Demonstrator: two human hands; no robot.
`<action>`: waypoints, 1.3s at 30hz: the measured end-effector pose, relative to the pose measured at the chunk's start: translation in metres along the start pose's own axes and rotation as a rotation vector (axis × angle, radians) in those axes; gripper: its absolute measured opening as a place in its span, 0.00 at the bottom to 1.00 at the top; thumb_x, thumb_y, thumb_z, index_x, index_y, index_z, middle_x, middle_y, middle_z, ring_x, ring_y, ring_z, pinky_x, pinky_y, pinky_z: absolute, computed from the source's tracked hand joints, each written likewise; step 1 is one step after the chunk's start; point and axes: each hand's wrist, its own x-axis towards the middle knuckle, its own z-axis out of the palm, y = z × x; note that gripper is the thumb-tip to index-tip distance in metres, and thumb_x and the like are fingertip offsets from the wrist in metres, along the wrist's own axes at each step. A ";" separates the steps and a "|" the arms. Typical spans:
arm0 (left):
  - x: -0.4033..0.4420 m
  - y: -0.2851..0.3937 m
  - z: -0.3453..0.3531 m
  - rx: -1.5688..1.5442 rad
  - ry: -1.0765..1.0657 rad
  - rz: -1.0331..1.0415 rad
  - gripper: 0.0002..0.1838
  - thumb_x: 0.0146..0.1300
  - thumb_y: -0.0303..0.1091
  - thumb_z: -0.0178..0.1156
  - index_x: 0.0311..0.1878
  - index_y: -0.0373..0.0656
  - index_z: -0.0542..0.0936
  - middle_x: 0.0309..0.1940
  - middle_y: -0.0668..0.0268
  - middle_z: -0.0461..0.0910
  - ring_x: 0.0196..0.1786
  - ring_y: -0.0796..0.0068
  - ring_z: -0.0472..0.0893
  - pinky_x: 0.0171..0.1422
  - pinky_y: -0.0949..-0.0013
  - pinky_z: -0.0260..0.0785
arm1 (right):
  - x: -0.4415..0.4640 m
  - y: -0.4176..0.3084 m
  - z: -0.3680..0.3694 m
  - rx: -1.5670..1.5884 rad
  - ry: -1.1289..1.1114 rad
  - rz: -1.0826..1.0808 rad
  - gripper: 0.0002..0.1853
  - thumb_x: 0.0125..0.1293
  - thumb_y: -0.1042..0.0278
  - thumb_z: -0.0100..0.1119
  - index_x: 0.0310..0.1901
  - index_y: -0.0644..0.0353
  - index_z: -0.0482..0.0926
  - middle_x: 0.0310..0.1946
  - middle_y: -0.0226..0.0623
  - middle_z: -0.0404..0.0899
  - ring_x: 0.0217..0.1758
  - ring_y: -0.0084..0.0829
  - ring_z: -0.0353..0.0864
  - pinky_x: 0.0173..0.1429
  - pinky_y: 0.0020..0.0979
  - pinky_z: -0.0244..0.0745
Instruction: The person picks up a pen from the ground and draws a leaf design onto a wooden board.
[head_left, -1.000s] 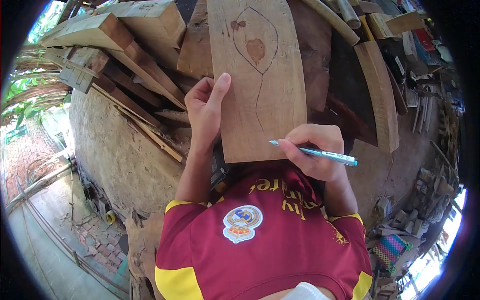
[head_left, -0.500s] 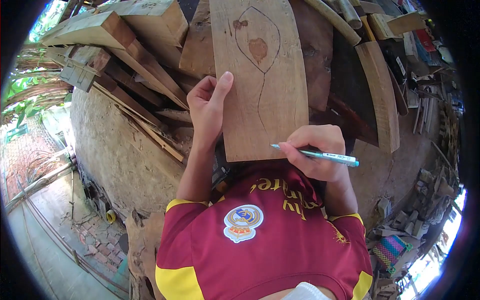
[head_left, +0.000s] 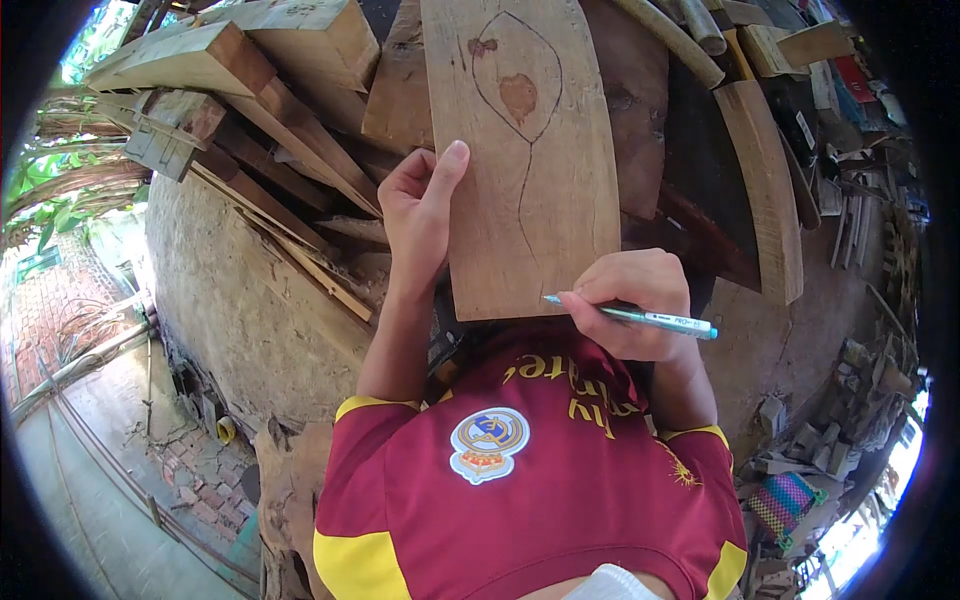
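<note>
A flat wooden board (head_left: 570,200) lies in front of me, its near end close to my shirt. Drawn on it in dark line is a pointed leaf-like outline with a wavy stem running down toward me. My left hand (head_left: 420,205) grips the board's left edge, thumb on top and the other fingers curled at the side, partly hidden. Between the thumb and fingers of my right hand (head_left: 640,295) is a light teal pen (head_left: 665,321). Its tip points left, at the board's surface near the lower right corner; whether it touches cannot be made out.
Thick timber blocks (head_left: 225,60) and planks are stacked at the left on a large worn wooden surface (head_left: 240,270). A curved wooden piece (head_left: 765,190) stands to the right. A woven multicoloured basket (head_left: 783,502) sits among wood scraps at lower right.
Hands and board keep nearly the same places. The whole view has shifted slightly, and the pen tip is marginally lower relative to before.
</note>
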 end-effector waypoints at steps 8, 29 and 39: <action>-0.002 0.004 0.003 -0.015 0.012 -0.004 0.17 0.70 0.37 0.66 0.25 0.44 0.76 0.25 0.82 0.72 0.28 0.94 0.63 0.32 0.82 0.52 | -0.002 0.001 -0.001 0.032 -0.034 -0.019 0.10 0.56 0.78 0.70 0.24 0.58 0.77 0.19 0.37 0.78 0.21 0.39 0.81 0.25 0.34 0.72; -0.003 0.004 0.004 -0.093 -0.002 -0.067 0.14 0.70 0.37 0.65 0.28 0.42 0.78 0.27 0.79 0.77 0.29 0.92 0.69 0.34 0.82 0.60 | 0.032 0.005 -0.005 0.167 0.250 0.350 0.06 0.63 0.73 0.68 0.38 0.66 0.83 0.27 0.30 0.84 0.30 0.12 0.79 0.34 0.18 0.74; -0.003 0.001 0.002 -0.060 -0.027 -0.038 0.15 0.70 0.36 0.65 0.28 0.42 0.77 0.27 0.79 0.77 0.29 0.92 0.68 0.35 0.82 0.60 | 0.063 0.019 -0.003 0.082 0.254 0.369 0.05 0.62 0.74 0.66 0.33 0.66 0.83 0.24 0.31 0.83 0.28 0.14 0.78 0.32 0.21 0.73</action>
